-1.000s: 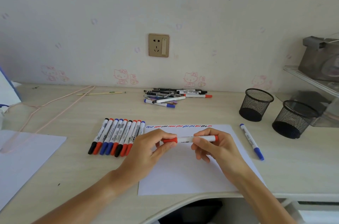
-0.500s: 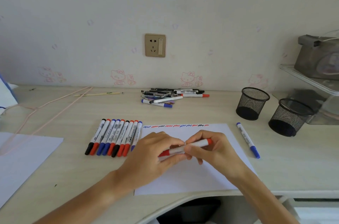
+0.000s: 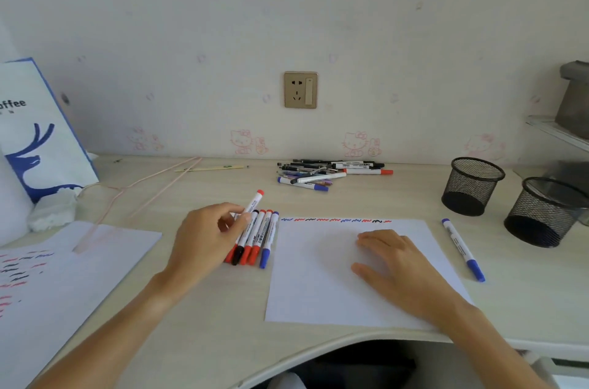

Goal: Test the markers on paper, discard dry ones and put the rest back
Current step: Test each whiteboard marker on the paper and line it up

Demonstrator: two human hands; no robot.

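My left hand [image 3: 204, 237] grips a red-capped white marker [image 3: 255, 202], tilted up above a row of several markers [image 3: 258, 239] lying side by side on the desk. My right hand [image 3: 398, 264] rests flat and empty on a white sheet of paper [image 3: 318, 286], whose top edge carries a line of red, blue and black scribbles [image 3: 334, 220]. A single blue marker [image 3: 462, 248] lies right of the sheet. A pile of unsorted pens and markers [image 3: 328, 173] sits near the wall.
Two black mesh pen cups [image 3: 471, 186] [image 3: 541, 212] stand at the right. Another scribbled sheet [image 3: 63, 277] lies at the left, beside a white and blue paper bag [image 3: 38, 133]. A pink cord [image 3: 143, 184] trails across the desk. The curved desk edge [image 3: 318, 344] is close to me.
Both hands held the red marker over the paper, pushing its cap on. Now my left hand alone has carried it left over the marker row, and my right hand has dropped flat onto the sheet.
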